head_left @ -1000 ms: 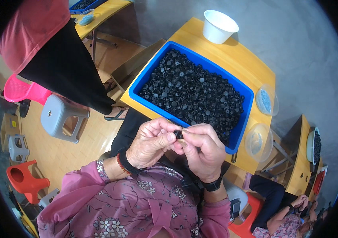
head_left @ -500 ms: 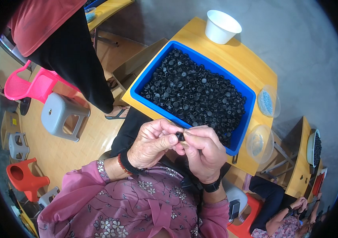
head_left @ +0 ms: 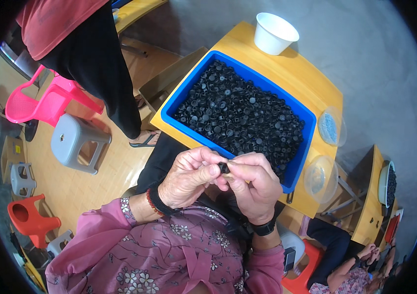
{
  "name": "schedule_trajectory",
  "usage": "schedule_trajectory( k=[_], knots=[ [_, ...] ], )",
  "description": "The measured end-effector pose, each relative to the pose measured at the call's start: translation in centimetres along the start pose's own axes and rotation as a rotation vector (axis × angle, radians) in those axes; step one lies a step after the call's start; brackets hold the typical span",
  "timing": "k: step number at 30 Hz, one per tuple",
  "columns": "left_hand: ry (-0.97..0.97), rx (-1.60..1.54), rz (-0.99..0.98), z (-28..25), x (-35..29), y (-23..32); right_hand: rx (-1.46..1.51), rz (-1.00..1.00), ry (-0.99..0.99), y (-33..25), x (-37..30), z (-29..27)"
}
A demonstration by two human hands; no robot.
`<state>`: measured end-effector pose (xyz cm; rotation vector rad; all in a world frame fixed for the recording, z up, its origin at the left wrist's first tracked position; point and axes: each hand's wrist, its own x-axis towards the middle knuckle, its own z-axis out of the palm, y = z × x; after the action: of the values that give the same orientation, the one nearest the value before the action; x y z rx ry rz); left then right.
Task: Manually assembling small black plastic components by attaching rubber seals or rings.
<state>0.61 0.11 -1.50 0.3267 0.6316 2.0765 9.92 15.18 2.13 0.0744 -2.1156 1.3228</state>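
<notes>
Both hands [head_left: 189, 177] pinch a black part [head_left: 223, 168] near the blue tray [head_left: 306, 139]. Fingertips [head_left: 213, 170] may slip; it could fall — perhaps outside.

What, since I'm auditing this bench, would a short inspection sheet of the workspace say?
Surface: yellow wood-look tabletop.
Job's things: small black plastic piece; rectangular blue plastic tray heaped with small round black plastic parts.
Clutter: white round tub; two clear round plastic dishes, one holding pale-blue bits.
Hands: left hand and right hand both pinch the piece.
Cables: nothing seen on the tabletop.
Surroundings: grey plastic stool, bright pink plastic chair, standing person in black trousers.
</notes>
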Motion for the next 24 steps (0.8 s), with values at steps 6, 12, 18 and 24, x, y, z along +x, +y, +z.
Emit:
schedule_trajectory(
  k=[6,12,18,24],
  knots=[
    [-0.004,0.017,-0.023,-0.33,-0.11,-0.04,-0.021,0.003,-0.033,-0.02,0.13,-0.28],
    [0.018,-0.022,-0.015,-0.09,-0.09,-0.09,-0.028,0.013,-0.056,-0.01,0.46,-0.41],
    [0.007,0.006,-0.002,-0.46,-0.04,-0.26,-0.030,0.006,-0.039,0.19,0.30,-0.23],
    [0.043,0.033,0.016,-0.26,-0.25,-0.29,-0.024,0.029,-0.017,0.23,-0.19,0.50]
  ],
)
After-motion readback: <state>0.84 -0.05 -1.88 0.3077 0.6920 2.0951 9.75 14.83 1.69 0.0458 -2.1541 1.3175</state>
